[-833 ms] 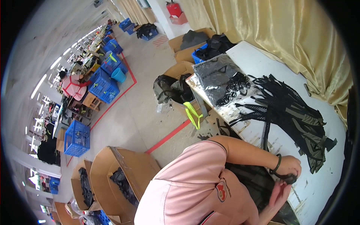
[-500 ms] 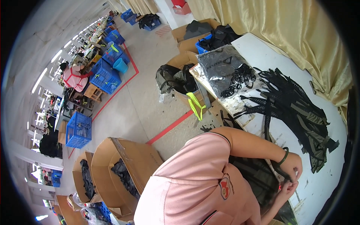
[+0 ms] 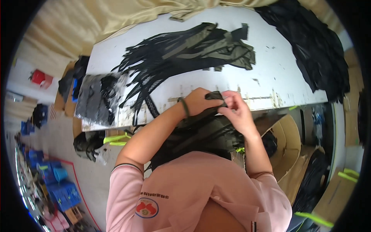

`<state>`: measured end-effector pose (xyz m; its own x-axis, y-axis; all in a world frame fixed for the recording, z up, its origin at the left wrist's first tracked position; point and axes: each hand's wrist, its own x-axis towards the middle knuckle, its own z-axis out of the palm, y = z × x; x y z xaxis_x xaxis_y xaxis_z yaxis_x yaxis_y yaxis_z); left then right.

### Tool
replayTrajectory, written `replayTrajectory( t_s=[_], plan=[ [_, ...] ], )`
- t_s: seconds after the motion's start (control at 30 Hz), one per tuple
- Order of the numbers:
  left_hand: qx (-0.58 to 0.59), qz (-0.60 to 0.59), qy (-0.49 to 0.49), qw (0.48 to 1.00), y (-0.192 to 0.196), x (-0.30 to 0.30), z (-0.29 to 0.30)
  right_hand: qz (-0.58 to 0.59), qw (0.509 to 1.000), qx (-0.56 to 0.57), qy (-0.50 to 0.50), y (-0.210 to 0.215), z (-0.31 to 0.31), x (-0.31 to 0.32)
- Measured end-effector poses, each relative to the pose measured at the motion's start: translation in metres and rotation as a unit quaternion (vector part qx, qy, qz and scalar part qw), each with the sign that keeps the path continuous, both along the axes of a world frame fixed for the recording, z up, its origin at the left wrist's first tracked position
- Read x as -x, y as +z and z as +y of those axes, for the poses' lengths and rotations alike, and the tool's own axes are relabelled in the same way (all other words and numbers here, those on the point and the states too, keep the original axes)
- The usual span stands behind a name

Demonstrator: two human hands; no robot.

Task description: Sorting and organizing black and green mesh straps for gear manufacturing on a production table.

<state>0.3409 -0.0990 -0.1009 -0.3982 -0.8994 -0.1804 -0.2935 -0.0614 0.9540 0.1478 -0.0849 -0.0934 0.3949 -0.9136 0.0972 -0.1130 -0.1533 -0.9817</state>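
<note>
Over the near edge of the white table, my left hand (image 3: 200,103) is closed around a dark olive fabric strap (image 3: 213,95), its thumb pressed along the piece. My right hand (image 3: 239,113) meets it from the other side, thumb and fingers bent at the strap's end; a slight blur softens the fingertips. Below both hands, more dark straps (image 3: 189,136) lie across my lap. Beyond them a spread pile of black mesh and olive straps (image 3: 193,50) rests on the table (image 3: 266,79).
A clear plastic bag with dark contents (image 3: 94,101) lies at the table's left end. Black fabric (image 3: 311,50) is heaped at its right end. Cardboard boxes (image 3: 288,135) stand at right. A beige curtain (image 3: 77,23) hangs behind the table.
My view has swung from the workshop aisle on the left to the table in front. Both hands remain together at the strap near the table edge.
</note>
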Motion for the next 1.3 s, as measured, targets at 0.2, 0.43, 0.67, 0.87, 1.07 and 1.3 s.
replayTrajectory(
  t_s=[0.2, 0.43, 0.67, 0.87, 1.07, 1.3],
  plan=[
    [-0.088, 0.046, 0.004, 0.995, 0.01, 0.013, 0.005, -0.036, 0.992, -0.123, 0.015, -0.013, -0.009, 0.023],
    [-0.157, 0.092, 0.066, 0.981, 0.018, 0.01, 0.006, -0.107, 0.98, -0.168, 0.021, -0.002, 0.001, 0.025],
    [-0.15, 0.078, 0.045, 0.985, 0.02, 0.009, 0.009, -0.199, 0.964, -0.1, -0.143, -0.006, -0.028, 0.055],
    [-0.143, 0.034, -0.001, 0.989, 0.015, 0.011, 0.007, -0.06, 0.99, -0.115, 0.055, 0.007, 0.001, 0.025],
    [0.045, -0.193, -0.288, 0.937, -0.01, -0.022, 0.034, -0.082, 0.981, -0.176, 0.012, 0.008, -0.003, 0.08],
    [-0.178, -0.232, -0.309, 0.905, -0.06, -0.075, 0.099, 0.339, 0.901, -0.207, 0.172, -0.087, 0.027, 0.147]
  ],
)
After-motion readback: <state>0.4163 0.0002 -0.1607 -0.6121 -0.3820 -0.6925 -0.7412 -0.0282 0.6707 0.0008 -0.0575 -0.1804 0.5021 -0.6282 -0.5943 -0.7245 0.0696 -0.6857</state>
